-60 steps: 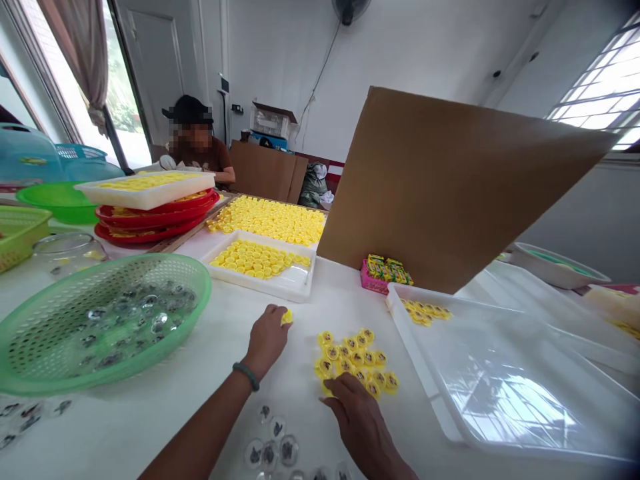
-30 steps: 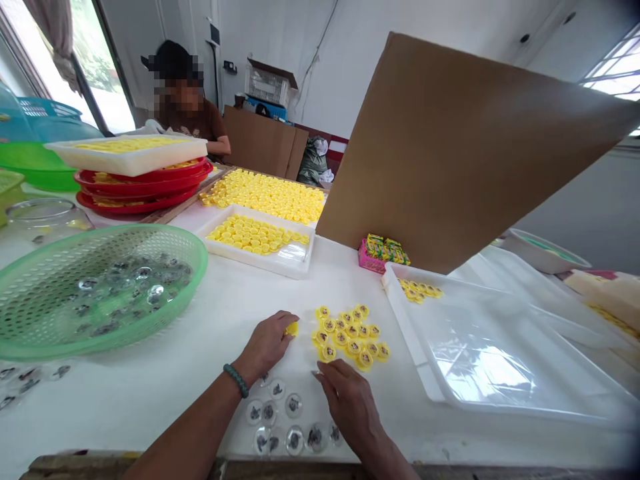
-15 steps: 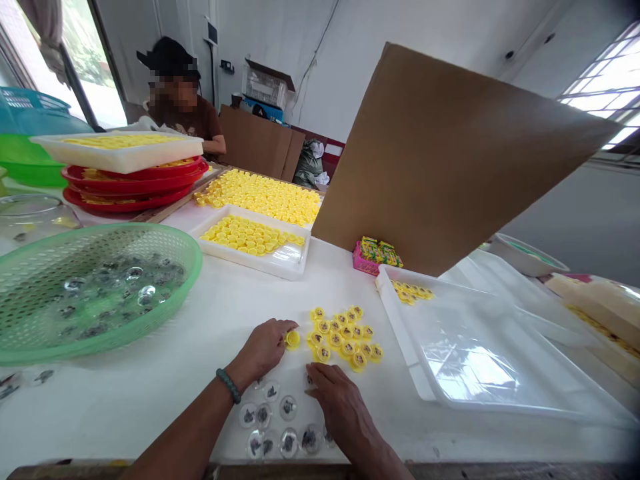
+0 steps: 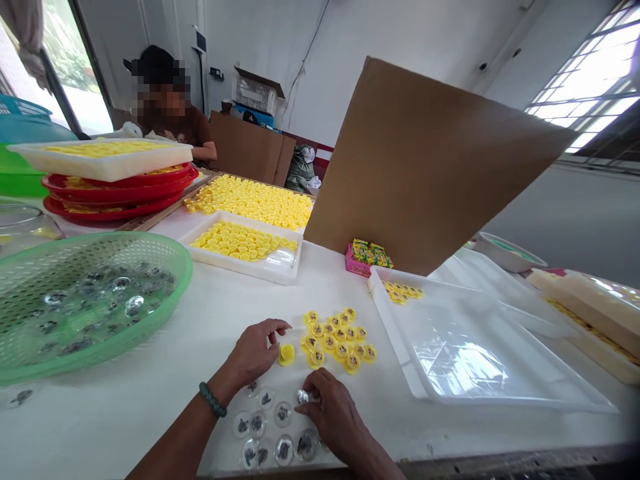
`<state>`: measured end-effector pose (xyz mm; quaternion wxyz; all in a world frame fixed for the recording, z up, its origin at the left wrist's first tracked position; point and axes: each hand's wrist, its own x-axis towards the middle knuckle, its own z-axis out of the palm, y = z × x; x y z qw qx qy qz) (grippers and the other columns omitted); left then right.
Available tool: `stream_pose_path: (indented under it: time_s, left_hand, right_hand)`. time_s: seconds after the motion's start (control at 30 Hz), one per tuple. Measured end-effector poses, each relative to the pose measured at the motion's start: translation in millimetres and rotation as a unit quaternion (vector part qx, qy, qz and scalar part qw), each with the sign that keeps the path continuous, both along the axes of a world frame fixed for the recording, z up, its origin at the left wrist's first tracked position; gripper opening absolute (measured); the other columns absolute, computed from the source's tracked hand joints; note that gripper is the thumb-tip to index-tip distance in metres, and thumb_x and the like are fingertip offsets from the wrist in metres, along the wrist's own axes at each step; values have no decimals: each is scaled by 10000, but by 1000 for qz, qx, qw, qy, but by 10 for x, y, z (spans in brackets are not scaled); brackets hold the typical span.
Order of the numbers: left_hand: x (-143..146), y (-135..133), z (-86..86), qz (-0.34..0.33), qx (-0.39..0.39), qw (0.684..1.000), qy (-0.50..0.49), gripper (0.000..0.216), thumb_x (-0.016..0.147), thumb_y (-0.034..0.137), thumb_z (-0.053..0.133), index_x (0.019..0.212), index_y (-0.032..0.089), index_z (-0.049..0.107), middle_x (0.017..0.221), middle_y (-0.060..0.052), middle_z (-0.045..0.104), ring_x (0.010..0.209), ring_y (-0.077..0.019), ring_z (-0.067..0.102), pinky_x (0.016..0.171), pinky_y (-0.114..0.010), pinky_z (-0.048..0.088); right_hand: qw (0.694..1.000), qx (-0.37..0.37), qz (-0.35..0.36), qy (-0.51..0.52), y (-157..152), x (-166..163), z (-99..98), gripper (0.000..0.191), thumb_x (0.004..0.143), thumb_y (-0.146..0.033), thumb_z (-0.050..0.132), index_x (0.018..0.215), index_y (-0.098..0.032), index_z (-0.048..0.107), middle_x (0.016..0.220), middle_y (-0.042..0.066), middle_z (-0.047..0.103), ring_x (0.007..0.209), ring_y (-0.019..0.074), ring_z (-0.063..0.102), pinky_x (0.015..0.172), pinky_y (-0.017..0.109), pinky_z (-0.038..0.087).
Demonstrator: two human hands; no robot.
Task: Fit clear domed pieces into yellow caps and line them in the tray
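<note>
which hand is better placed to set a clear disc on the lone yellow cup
Probably the right hand: it holds a clear disc near the yellow cup. The left hand, beside the cup, shows no disc.

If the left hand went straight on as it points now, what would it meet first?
Probably the lone yellow cup, right by the left hand; the picture-topped yellow pieces lie beyond. Depth is unclear.

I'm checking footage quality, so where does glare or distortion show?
Head view: glare streaks the large tray, and the barred window is washed out; head view: the dome at the right hand glints; head view: the cardboard looks stretched rightward.
</note>
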<state>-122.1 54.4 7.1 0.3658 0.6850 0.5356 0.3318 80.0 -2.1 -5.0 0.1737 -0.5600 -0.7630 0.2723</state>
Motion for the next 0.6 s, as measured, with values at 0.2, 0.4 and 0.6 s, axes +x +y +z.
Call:
stream_pose_path:
  time_s: [0.2, 0.4, 0.6]
  left_hand:
    - [63, -64, 35, -36, -38, 998, -24, 153, 708, 218, 523, 802, 186, 641, 653, 25, 577, 597, -121, 483, 549, -212, 372]
    - [131, -126, 56, -78, -61, 994, -39, 128, 674, 259, 617, 768, 190, 669, 651, 30, 600, 598, -118, 490, 541, -203, 357]
    - [183, -149, 98, -124, -102, 976, -148, 159, 722, 296, 617, 775, 183, 715, 736, -8, 677, 694, -152, 565, 627, -216, 398]
  right_hand:
    - [998, -39, -24, 47, -13, -23, -74, 266, 621, -99, 661, 837, -210, 550, 751, -32, 548, 618, 113, 495, 568, 208, 357]
    - [990, -56, -34, 123, 3, -35, -40, 101, 663, -119, 630, 706, -189, 570, 692, -25, 521, 628, 117, 473, 574, 215, 348]
    - [937, -111, -105, 314, 178, -79, 104, 94, 721, -217, 613, 687, -181, 533, 616, -36, 492, 590, 114, 428, 553, 225, 342]
